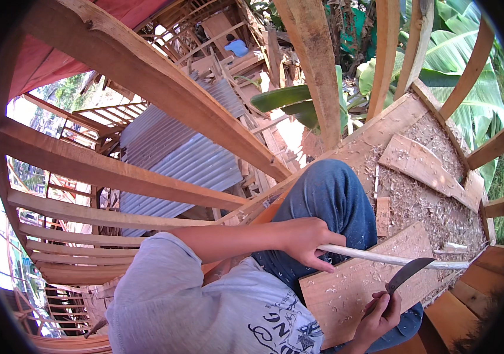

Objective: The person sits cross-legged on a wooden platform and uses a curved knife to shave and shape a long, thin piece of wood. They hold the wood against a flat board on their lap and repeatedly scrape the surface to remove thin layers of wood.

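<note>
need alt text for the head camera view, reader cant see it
A person's left hand grips a pale stick while the right hand holds a dark curved knife at or just over it, above a wooden board across the legs. Wood shavings lie alongside, with timber beams and corrugated sheets beyond.

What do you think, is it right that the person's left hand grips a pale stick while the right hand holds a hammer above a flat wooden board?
Not quite: the right hand holds a curved knife, not a hammer, as the head view shows. The left hand does grip the pale stick, with the board below.
</note>
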